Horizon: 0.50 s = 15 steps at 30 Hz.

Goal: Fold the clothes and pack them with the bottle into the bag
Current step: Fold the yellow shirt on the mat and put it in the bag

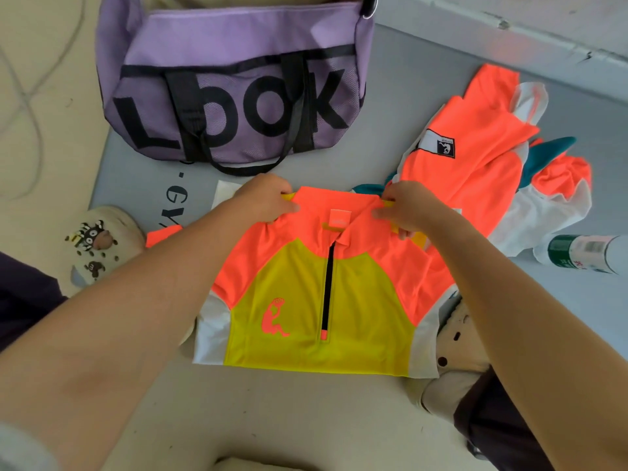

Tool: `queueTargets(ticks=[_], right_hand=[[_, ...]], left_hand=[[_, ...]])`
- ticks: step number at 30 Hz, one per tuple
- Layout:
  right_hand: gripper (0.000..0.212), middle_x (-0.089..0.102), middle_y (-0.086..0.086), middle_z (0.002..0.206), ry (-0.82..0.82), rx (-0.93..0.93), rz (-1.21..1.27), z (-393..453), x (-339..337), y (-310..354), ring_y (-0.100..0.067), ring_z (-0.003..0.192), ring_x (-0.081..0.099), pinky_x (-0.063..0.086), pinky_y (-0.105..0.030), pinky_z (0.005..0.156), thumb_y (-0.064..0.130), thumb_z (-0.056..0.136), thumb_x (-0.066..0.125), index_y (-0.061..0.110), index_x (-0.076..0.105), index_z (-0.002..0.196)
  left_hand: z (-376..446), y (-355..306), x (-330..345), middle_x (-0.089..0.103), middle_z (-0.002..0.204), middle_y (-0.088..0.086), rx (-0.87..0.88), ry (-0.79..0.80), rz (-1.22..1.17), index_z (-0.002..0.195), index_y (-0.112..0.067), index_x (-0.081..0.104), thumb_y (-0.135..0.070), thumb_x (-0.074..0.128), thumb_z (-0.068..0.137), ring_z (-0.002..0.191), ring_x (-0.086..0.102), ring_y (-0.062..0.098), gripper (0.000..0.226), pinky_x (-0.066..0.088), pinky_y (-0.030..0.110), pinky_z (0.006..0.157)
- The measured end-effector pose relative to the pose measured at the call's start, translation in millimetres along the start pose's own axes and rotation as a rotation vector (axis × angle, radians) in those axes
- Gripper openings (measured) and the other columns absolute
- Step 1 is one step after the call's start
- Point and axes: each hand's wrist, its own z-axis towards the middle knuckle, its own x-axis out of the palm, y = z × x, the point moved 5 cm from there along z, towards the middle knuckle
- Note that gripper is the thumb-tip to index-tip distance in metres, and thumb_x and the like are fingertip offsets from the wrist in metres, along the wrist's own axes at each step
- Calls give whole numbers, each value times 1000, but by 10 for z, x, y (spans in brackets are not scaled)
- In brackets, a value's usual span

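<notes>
Grey floor mat, purple bag beyond. Left hand and right hand pinched the jersey shoulders, mid-fold; bottle right. Next: fold over squarely.

Head camera looks steeply down, close over the floor mat.

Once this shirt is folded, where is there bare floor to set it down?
Bare grey mat lies between the purple bag and the orange garment heap, and right of the bottle. Beige floor below the yellow-orange shirt is free. Crowded: shirt's right edge meets the heap.
</notes>
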Motion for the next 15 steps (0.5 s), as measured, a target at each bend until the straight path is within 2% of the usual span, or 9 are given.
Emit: queueTargets(ticks=[2, 3, 4, 6, 8, 9, 12, 14, 15], right_hand=[[16, 65, -14, 60, -104, 16, 13, 2, -119, -19, -24, 46, 61, 51, -31, 57, 18, 88, 60, 7, 54, 78], [14, 67, -17, 68, -191, 19, 10, 11, -184, -22, -28, 56, 64, 52, -34, 64, 17, 86, 62, 5, 58, 80], [14, 69, -20, 81, -283, 21, 2, 20, -246, -16, -33, 71, 66, 51, -37, 72, 17, 86, 62, 2, 62, 87], [19, 65, -23, 104, -426, 34, -26, 35, -325, 14, -38, 97, 61, 48, -41, 78, 14, 88, 59, 0, 63, 100], [20, 59, -22, 114, -519, 65, -84, 4, -324, 72, -40, 100, 59, 45, -43, 73, 9, 91, 51, 2, 58, 108], [21, 55, -22, 116, -574, 73, -126, -51, -292, 132, -41, 95, 60, 42, -43, 65, 6, 91, 48, 3, 54, 111], [24, 50, -19, 114, -684, -64, -217, -264, 34, 466, -39, 77, 62, 29, -36, 48, 6, 91, 48, 7, 50, 115], [26, 54, -15, 110, -571, -219, -197, -368, 471, 712, -38, 80, 63, 33, -36, 49, 18, 93, 52, 9, 51, 118], [32, 56, -12, 110, -455, -243, -180, -388, 726, 789, -37, 86, 64, 37, -37, 53, 27, 94, 54, 12, 48, 122]], left_hand=[[14, -73, -81, 46, 62, 3, 37, -96, -3, 57, -15, 40, -33, 71, 85, 70, 55, 28, 46, 41, 38, 64], [17, -131, -134, 49, 66, 4, 62, -169, -2, 60, -13, 46, -32, 71, 86, 74, 54, 28, 41, 38, 36, 63], [19, -181, -189, 55, 74, 7, 79, -244, -18, 68, -9, 55, -31, 70, 86, 79, 55, 29, 32, 38, 36, 65], [22, -227, -258, 63, 104, 12, 110, -332, -85, 101, -10, 65, -26, 69, 86, 96, 59, 29, 23, 44, 37, 77], [-52, -194, -253, 52, 129, 11, 128, -326, -135, 129, -16, 55, -23, 70, 85, 110, 56, 27, 48, 46, 39, 88], [-120, -142, -239, 47, 133, 12, 132, -338, -142, 135, -16, 50, -22, 71, 85, 114, 54, 29, 55, 46, 41, 91], [-456, 155, -155, 48, 121, 13, 40, -474, -134, 123, -13, 55, -22, 69, 85, 109, 53, 32, 42, 48, 44, 85], [-769, 399, -26, 53, 103, 6, -100, -559, -173, 99, -14, 59, -26, 67, 85, 96, 55, 28, 20, 45, 40, 73], [-928, 520, 67, 54, 92, 2, -187, -565, -204, 87, -15, 56, -30, 67, 86, 89, 56, 27, 18, 41, 36, 67]])
